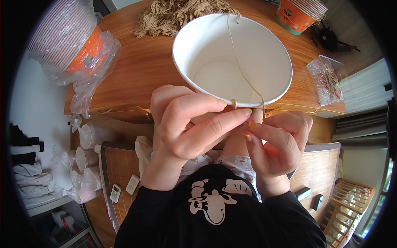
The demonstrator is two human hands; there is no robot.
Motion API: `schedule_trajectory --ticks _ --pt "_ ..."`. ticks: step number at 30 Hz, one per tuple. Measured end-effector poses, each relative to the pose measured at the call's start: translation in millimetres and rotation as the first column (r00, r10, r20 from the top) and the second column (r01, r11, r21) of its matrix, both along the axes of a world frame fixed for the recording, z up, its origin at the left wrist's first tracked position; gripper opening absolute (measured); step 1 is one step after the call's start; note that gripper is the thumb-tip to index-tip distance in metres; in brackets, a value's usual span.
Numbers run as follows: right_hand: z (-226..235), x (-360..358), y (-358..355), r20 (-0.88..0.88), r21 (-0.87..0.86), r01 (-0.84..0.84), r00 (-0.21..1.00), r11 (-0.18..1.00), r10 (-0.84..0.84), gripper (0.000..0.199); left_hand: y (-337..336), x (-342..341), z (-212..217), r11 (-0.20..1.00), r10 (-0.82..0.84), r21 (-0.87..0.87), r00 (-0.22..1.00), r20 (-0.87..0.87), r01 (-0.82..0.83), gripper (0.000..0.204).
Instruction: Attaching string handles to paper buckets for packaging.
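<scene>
A large white-lined paper bucket is tilted, its open mouth facing me. A thin tan cord runs from a knot at the far rim across the mouth, over the near rim and down to my right hand. A short loop of the same cord wraps the near rim. My left hand is at that loop, one fingertip against the rim and another stretched toward my right fingertips, closed around the cord's lower part, which is mostly hidden. My right hand pinches the cord just below the rim.
A pile of tan cords lies on the wooden table. Wrapped stacked buckets stand left; more orange buckets are at far right. A clear tray of small items sits at the table's right edge. Wrapped cups are at lower left.
</scene>
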State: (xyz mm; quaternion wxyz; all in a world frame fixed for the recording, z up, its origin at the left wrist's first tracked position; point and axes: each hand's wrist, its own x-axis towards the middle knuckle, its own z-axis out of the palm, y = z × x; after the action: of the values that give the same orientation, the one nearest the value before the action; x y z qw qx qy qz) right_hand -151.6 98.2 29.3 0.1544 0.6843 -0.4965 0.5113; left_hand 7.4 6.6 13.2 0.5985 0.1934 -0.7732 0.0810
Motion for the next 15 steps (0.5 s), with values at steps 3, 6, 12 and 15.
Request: schedule_trajectory --ticks 3,6,12,15 --pt "0.8 1.5 2.4 -0.001 0.009 0.014 1.0 1.0 -0.014 0.032 -3.4 0.2 2.9 0.998 -0.043 -0.042 0.999 -0.006 0.043 0.033" --pt "2.4 1.7 3.7 -0.021 0.01 0.054 0.998 0.998 -0.054 0.032 -4.1 2.1 2.7 0.998 -0.037 -0.041 0.999 0.006 0.037 0.035" --pt "0.2 0.4 3.2 -0.037 -0.032 0.096 0.995 0.995 -0.097 0.027 -1.4 2.3 2.4 0.998 -0.057 -0.004 0.998 0.032 0.057 0.033" --pt "-3.5 0.4 2.5 -0.066 -0.079 0.089 0.993 0.993 -0.095 0.023 -5.0 -0.2 1.8 0.998 -0.037 -0.048 0.999 0.015 0.038 0.032"
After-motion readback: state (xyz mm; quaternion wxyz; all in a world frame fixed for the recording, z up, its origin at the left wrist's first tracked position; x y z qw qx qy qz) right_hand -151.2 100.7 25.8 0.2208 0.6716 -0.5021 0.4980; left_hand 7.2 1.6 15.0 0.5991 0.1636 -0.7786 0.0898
